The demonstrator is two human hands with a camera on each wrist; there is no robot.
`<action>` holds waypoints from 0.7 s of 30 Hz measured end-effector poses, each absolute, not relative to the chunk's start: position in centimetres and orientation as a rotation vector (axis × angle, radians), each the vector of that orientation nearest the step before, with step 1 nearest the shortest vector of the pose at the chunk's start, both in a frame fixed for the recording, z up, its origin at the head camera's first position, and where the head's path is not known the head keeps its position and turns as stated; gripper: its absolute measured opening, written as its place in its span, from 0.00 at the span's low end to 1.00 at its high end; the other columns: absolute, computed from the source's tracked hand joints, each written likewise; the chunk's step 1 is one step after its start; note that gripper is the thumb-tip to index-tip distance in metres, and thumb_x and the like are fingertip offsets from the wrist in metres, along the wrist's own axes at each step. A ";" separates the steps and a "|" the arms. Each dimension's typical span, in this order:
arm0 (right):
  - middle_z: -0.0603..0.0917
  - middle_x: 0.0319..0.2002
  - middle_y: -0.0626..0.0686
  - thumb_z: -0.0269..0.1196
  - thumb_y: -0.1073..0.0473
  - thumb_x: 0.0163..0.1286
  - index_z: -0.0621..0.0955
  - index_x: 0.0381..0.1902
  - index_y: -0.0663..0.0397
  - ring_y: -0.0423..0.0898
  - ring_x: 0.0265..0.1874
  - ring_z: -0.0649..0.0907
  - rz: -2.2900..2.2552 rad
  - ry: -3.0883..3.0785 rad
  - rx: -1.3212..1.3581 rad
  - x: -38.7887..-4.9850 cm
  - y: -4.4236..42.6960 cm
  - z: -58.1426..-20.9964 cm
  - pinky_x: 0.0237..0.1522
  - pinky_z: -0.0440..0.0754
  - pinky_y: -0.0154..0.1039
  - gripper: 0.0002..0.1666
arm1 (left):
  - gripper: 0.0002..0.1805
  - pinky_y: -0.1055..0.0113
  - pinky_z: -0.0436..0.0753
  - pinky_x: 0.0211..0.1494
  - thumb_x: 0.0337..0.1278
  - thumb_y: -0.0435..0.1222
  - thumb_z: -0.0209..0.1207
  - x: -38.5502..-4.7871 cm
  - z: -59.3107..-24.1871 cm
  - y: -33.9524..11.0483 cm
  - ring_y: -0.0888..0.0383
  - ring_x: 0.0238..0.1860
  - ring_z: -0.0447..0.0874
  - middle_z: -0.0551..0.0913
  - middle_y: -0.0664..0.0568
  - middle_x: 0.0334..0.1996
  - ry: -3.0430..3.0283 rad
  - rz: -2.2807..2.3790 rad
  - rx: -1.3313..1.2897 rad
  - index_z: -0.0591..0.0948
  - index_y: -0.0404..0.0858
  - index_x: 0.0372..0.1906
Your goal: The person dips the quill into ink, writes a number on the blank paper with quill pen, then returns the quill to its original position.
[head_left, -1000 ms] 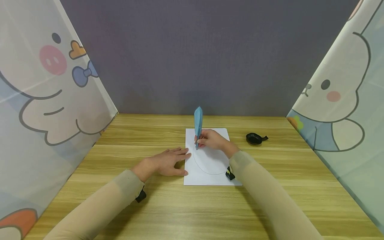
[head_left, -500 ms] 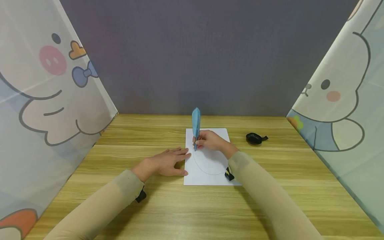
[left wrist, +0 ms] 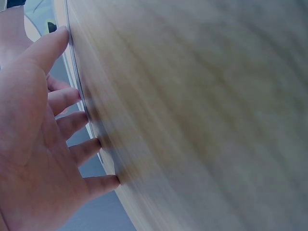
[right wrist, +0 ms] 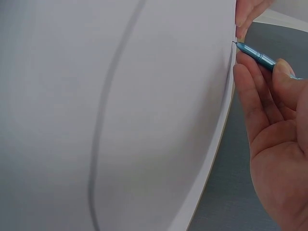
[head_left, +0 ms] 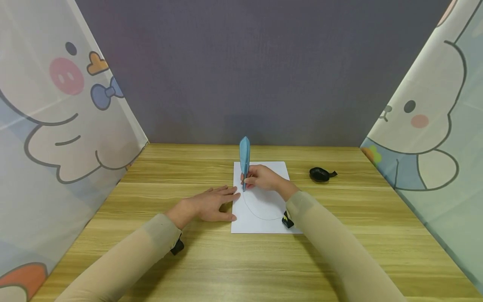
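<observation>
My right hand (head_left: 263, 178) pinches a blue pen (right wrist: 258, 55) with a feather-shaped top (head_left: 245, 153). The pen leans nearly upright, its tip down at the sheet of white paper (head_left: 249, 226). A thin curved line (head_left: 252, 212) runs on the paper from near the tip round to the wrist; part of it is hidden by the hand and arm. My left hand (head_left: 215, 204) lies with fingers spread, thumb and index finger on the paper's left edge. In the left wrist view the fingertips of the left hand (left wrist: 38, 139) touch down along the surface.
A small black oval dish-like object (head_left: 319, 174) with a short tail lies on the wooden table (head_left: 211, 268), right of the paper. Behind the table stands a grey panel (head_left: 256, 75). Printed cartoon sheets (head_left: 75, 138) flank both sides.
The right hand has moved the pen a little leftward and nearer to me along the paper's left part. The left hand has stayed in place.
</observation>
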State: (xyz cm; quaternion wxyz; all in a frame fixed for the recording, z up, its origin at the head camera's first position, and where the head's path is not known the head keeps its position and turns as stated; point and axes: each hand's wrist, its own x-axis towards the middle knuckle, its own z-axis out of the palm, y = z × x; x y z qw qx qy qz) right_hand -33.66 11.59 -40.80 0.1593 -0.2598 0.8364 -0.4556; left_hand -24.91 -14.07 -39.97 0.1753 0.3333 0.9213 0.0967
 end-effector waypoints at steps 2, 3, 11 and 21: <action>0.91 0.46 0.63 0.62 0.67 0.83 0.85 0.54 0.67 0.51 0.45 0.93 -1.302 2.390 -0.744 -33.6 11.6 -40.8 0.51 0.94 0.43 0.09 | 0.46 0.29 0.54 0.88 0.78 0.64 0.58 -24.9 -40.0 -14.1 0.40 0.91 0.46 0.52 0.51 0.91 2.610 0.272 0.942 0.62 0.48 0.89; 0.92 0.46 0.63 0.62 0.67 0.83 0.85 0.54 0.67 0.51 0.45 0.93 -1.302 2.390 -0.745 -33.6 11.6 -40.7 0.51 0.94 0.43 0.09 | 0.46 0.29 0.54 0.88 0.78 0.64 0.58 -24.9 -39.9 -14.0 0.40 0.91 0.46 0.51 0.51 0.91 2.610 0.273 0.941 0.61 0.48 0.89; 0.92 0.46 0.64 0.62 0.68 0.83 0.84 0.53 0.68 0.51 0.44 0.93 -1.307 2.374 -0.761 -33.5 11.5 -40.7 0.51 0.94 0.43 0.09 | 0.47 0.30 0.54 0.89 0.78 0.65 0.58 -25.0 -39.9 -14.1 0.41 0.92 0.46 0.52 0.51 0.91 2.612 0.273 0.930 0.61 0.48 0.89; 0.91 0.53 0.64 0.60 0.66 0.85 0.85 0.56 0.65 0.52 0.50 0.93 -1.354 2.396 -0.747 -33.4 12.8 -40.3 0.55 0.94 0.45 0.10 | 0.47 0.30 0.53 0.89 0.78 0.65 0.57 -25.0 -40.0 -14.1 0.41 0.92 0.45 0.50 0.52 0.92 2.598 0.268 0.931 0.60 0.49 0.90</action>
